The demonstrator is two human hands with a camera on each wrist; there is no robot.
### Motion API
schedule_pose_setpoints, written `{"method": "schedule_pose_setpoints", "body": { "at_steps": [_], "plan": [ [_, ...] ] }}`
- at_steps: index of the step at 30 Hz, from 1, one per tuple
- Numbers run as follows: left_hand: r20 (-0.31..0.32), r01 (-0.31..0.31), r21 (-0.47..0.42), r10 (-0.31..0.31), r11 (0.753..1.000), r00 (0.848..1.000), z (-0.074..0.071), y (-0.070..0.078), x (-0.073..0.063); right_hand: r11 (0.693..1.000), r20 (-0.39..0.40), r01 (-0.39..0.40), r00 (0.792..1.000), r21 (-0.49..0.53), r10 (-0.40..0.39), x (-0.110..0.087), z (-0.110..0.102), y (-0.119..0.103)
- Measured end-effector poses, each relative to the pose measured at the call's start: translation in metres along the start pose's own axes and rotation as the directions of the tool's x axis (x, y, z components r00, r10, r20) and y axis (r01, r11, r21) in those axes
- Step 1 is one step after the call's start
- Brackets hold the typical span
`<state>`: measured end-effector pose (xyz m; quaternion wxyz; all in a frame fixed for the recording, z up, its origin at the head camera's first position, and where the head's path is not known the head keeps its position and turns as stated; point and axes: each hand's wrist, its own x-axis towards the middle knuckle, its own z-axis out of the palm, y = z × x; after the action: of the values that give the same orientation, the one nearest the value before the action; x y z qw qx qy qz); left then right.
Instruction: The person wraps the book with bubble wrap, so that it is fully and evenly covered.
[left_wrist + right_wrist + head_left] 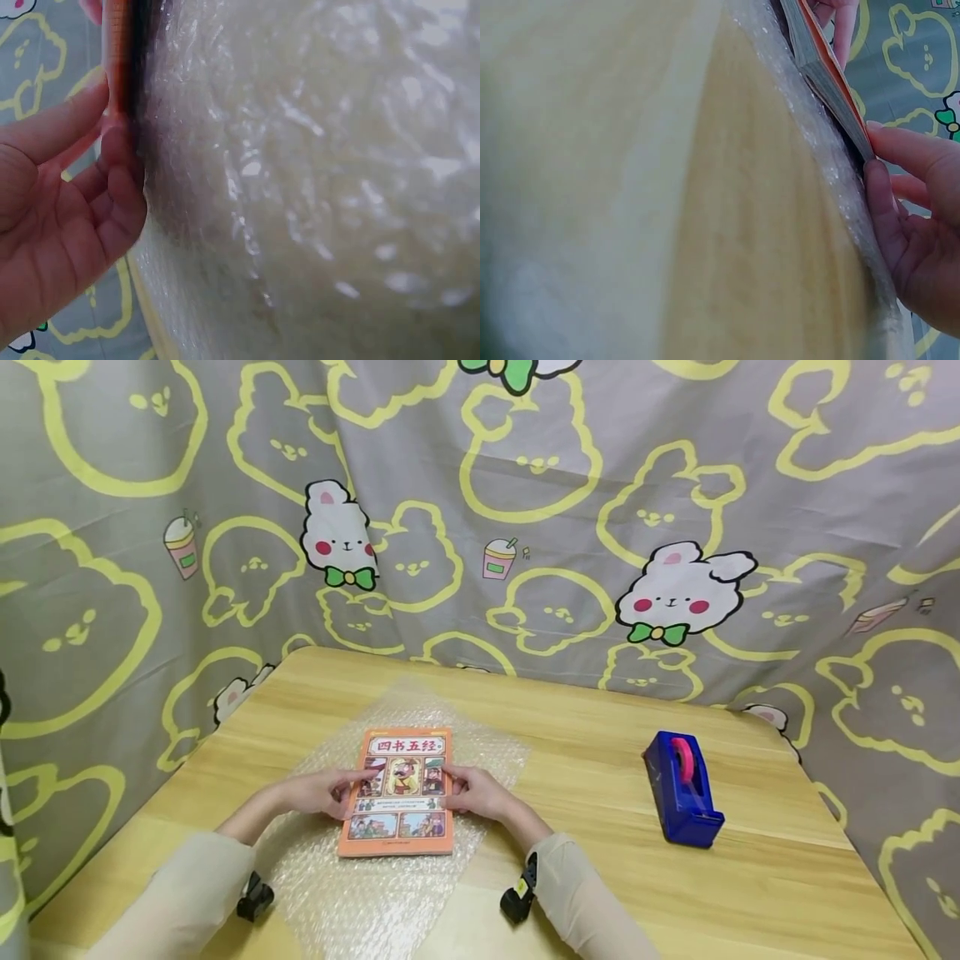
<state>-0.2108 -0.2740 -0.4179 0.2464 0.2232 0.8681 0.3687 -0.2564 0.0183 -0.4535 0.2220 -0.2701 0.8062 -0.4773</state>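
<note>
An orange book [396, 847] with cartoon pictures and red lettering on its cover lies face up over a sheet of bubble wrap [315, 893]. My left hand [313, 793] grips the book's left side, thumb on the cover. On the opposite side my right hand [483, 792] pinches the book's edge, thumb likewise on top. In the left wrist view, the left hand [60, 202] has its fingers at the book's edge [120, 52], low beside the bubble wrap [315, 187]. The right wrist view shows the right hand [930, 217] holding a corner of the book [832, 82], its page edges visible.
A blue tape dispenser [686, 814] with a pink-cored roll [683, 760] stands at the right of the wooden table [585, 868]. A grey curtain [435, 443] with yellow cartoon outlines hangs behind and along the sides. The bubble wrap lies diagonally on the table.
</note>
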Motion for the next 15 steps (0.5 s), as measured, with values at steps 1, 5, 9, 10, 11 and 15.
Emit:
{"method": "schedule_pose_setpoints", "body": {
  "at_steps": [1, 5, 9, 10, 11, 15],
  "plan": [
    [-0.003, -0.012, 0.025, 0.012, 1.0, 1.0, 0.0, 0.0, -0.001, 1.0, -0.002, -0.004, 1.0, -0.01, 0.004, 0.0, 0.0, -0.001],
    [-0.013, -0.01, 0.084, 0.011, 0.996, 1.0, -0.001, -0.001, -0.006, 0.999, -0.01, 0.006, 1.0, -0.033, -0.007, 0.001, -0.001, -0.001],
    [-0.031, 0.021, 0.097, -0.018, 0.995, 0.999, 0.001, -0.004, -0.012, 0.999, -0.008, 0.006, 1.0, -0.041, -0.006, 0.002, 0.001, 0.0],
    [-0.04, 0.025, 0.106, -0.021, 0.994, 0.999, 0.002, -0.005, -0.012, 0.999, -0.005, 0.002, 1.0, -0.047, -0.002, 0.002, 0.001, -0.001],
    [-0.052, 0.034, 0.119, -0.028, 0.992, 0.998, 0.002, -0.006, -0.012, 0.999, 0.0, -0.003, 1.0, -0.049, 0.003, 0.002, 0.001, -0.001],
    [-0.087, 0.07, 0.154, -0.057, 0.986, 0.995, 0.004, -0.006, -0.009, 1.0, 0.023, -0.015, 1.0, -0.022, 0.015, -0.001, -0.001, -0.004]
  ]
}}
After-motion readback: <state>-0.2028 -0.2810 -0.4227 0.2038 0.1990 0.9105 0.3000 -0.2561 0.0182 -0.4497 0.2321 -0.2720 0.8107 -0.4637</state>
